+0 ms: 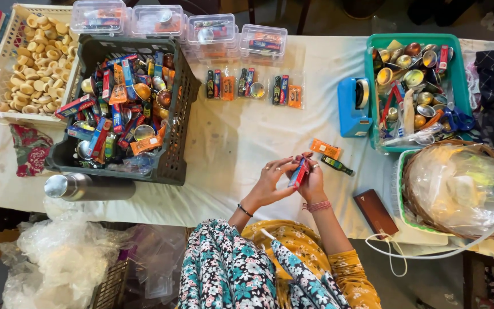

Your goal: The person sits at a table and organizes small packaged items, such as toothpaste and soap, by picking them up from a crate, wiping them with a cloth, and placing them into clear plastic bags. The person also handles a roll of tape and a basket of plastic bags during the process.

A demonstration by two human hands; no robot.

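Hands meet at six o'clock over the surface (pixel 230 143), left hand (pixel 270 182) and right hand (pixel 313 182) both gripping a small red-blue packet (pixel 299 173), three filled pouches (pixel 254 87) lying at twelve o'clock, dark crate (pixel 175 109) at nine o'clock still heaped.

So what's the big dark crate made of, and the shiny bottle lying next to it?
The crate looks like dark grey plastic: its walls are a moulded grid of holes with a matte surface. The bottle looks like steel or similar metal: its silver body gives bright, mirror-like glints. Neither can be told for sure from here.
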